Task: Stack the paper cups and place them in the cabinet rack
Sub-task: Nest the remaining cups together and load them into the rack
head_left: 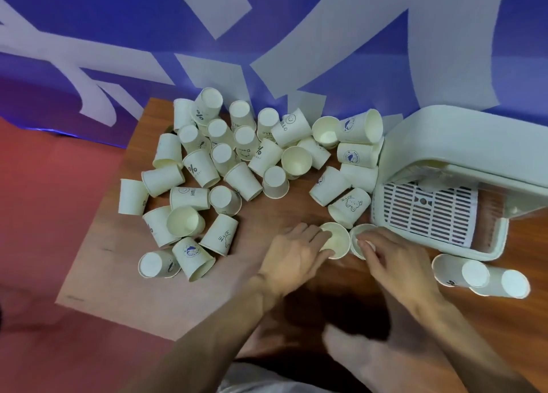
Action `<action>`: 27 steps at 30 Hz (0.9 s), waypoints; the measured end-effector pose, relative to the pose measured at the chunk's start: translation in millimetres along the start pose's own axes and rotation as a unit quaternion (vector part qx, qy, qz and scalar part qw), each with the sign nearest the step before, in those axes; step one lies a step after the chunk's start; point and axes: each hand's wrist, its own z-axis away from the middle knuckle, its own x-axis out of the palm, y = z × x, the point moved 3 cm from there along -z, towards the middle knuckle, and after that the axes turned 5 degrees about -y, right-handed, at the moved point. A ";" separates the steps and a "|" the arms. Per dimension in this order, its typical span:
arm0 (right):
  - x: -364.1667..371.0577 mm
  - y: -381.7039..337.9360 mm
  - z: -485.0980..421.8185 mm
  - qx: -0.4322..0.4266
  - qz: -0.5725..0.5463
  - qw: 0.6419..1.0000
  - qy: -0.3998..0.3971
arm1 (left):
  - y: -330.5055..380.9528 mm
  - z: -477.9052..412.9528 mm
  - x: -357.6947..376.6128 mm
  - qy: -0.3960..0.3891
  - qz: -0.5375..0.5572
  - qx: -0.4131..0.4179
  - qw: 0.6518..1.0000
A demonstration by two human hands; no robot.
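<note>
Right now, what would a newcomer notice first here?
A jumbled heap of white printed paper cups sprawls across the brown wooden table, mostly left and centre. Nearer the front, the left hand grips one upright cup and the right hand pinches its neighbour cup, beside the white plastic cabinet rack on the right.

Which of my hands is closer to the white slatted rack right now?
Right. The right hand grips an upright cup just off the front left corner of the rack; the left hand holds the neighbouring cup, farther left.
</note>
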 end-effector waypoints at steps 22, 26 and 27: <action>76.6 -116.5 -163.3 -0.159 0.206 0.962 -0.077 | -147.5 30.3 -47.5 0.025 -0.077 -0.289 0.954; 74.0 -117.2 -139.4 -0.160 0.194 0.964 -0.089 | -114.4 41.2 -50.3 0.055 -0.078 -0.256 0.962; 74.5 -116.4 -132.2 -0.157 0.202 0.961 -0.107 | -107.0 43.5 -43.9 0.037 -0.080 -0.248 0.965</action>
